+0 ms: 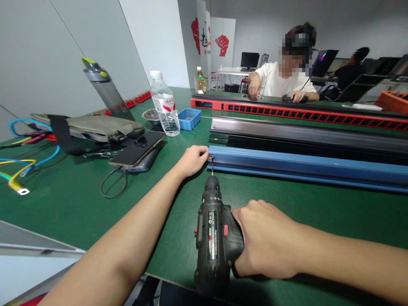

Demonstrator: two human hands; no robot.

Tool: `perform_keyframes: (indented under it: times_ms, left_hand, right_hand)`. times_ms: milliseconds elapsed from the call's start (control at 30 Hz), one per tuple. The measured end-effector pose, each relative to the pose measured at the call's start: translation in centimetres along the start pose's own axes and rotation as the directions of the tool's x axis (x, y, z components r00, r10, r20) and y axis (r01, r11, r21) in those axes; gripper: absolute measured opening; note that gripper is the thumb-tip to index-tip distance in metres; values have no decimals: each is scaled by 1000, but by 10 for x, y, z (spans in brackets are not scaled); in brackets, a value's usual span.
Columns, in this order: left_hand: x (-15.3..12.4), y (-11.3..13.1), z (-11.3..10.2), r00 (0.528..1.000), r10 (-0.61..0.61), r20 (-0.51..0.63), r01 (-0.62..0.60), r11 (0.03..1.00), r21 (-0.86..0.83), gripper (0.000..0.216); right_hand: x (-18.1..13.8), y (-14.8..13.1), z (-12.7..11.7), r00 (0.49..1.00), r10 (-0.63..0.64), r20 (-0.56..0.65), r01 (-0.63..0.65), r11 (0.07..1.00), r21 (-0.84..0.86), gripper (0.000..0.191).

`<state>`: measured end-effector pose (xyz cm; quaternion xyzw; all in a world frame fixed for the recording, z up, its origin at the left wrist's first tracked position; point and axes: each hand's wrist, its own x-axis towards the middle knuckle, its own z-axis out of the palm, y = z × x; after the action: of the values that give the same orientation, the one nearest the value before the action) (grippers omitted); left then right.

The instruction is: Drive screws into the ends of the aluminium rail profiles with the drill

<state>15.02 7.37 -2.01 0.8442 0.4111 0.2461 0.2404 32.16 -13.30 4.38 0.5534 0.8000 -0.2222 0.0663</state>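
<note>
My right hand (266, 238) is wrapped around the handle of a black cordless drill (212, 238). The drill points away from me, and its thin bit (212, 169) reaches the left end of a long blue metal rail (302, 163). At that same end, my left hand (194, 160) has its fingers closed on the rail. A small brass-coloured piece (211, 157) shows by the fingertips at the bit's tip; its kind is too small to tell. Behind the blue rail lie a black strip with a ring terminal (217, 139) and a grey metal rail (287, 132).
A red slotted rail (287, 114) lies farther back, before a co-worker (287, 78). Left on the green table (165, 221) are a water bottle (165, 106), a blue tray (189, 119), a phone (138, 148), a bag (92, 127), a grey tumbler (106, 91) and coloured cables (19, 185).
</note>
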Motion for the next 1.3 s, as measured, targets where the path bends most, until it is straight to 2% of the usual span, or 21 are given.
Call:
perform_keyframes:
  times_ms: [533, 933, 1300]
  left_hand:
    - [0, -1, 0, 1000, 1, -1, -1, 1000, -9, 31]
    - [-1, 0, -1, 1000, 13, -3, -13, 1000, 7, 32]
    - [-1, 2, -1, 1000, -12, -1, 12, 1000, -17, 30]
  right_hand:
    - [0, 0, 0, 1000, -2, -9, 3, 1000, 14, 27]
    - [-1, -1, -1, 999, 19, 37, -20, 1000, 13, 28]
    - [-1, 0, -2, 1000, 1, 0, -1, 1000, 8, 26]
